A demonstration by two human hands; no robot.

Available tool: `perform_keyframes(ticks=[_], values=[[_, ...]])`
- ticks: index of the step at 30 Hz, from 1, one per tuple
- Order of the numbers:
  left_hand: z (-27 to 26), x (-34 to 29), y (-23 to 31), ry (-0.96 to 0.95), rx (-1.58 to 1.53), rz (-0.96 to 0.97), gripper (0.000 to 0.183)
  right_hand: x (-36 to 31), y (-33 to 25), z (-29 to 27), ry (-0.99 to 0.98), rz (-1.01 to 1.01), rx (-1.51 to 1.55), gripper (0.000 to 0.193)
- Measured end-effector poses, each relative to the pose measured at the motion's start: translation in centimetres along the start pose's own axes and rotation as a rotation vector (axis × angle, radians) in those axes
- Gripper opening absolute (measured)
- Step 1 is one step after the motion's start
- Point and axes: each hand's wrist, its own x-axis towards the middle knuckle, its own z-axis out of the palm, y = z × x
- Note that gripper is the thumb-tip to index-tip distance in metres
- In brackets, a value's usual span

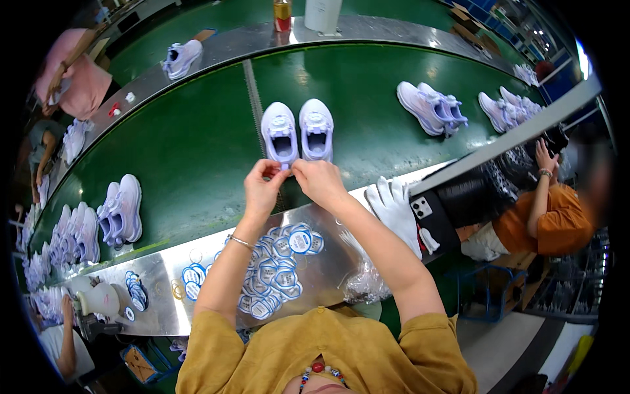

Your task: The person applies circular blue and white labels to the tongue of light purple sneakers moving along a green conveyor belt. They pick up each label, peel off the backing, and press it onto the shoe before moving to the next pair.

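A pair of pale lilac sneakers stands upright on the green belt in front of me, toes pointing away: a left shoe and a right shoe. My left hand is closed in a pinch at the heel of the left shoe, by its pull tab. Close beside it, my right hand also pinches at that heel, fingertips almost meeting the left ones. Anything small between the fingers is hidden. Below my hands, a heap of round blue-rimmed tags lies on the metal ledge.
More sneakers stand on the belt to the left and right. White gloves and clear plastic strands lie right of my arms. Yellow bands lie at left. A co-worker in orange sits at right; others work at left.
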Motion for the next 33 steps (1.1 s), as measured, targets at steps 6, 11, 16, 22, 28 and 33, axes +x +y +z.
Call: perform_keyframes(ticks=[6, 11, 16, 22, 28, 33], values=[[-2.4, -0.5, 0.3, -0.127, -0.111, -0.241, 0.007, -0.5, -1.3, -1.5, -0.101, 0.021, 0.151, 0.016], [-4.1, 0.3, 2.6, -0.035, -0.163, -0.239, 0.007, -1.0, -1.7, -3.5, -0.189, 0.064, 0.398, 0.014], [-4.0, 0.1, 3.5, -0.015, -0.307, -0.247, 0.007, -1.6, -0.7, -4.3, -0.327, 0.233, 0.810, 0.014], [-3.4, -0.7, 4.7, -0.127, -0.360, -0.257, 0.009, -1.1, -1.0, -4.8, -0.320, 0.234, 0.933, 0.018], [-2.7, -0.7, 4.1, -0.128, -0.243, -0.262, 0.008, 0.7, -2.0, -2.1, -0.128, 0.287, 0.905, 0.007], [-3.2, 0.1, 3.9, -0.048, -0.248, -0.153, 0.008, 1.1, -2.9, -1.6, 0.359, -0.272, 0.078, 0.003]])
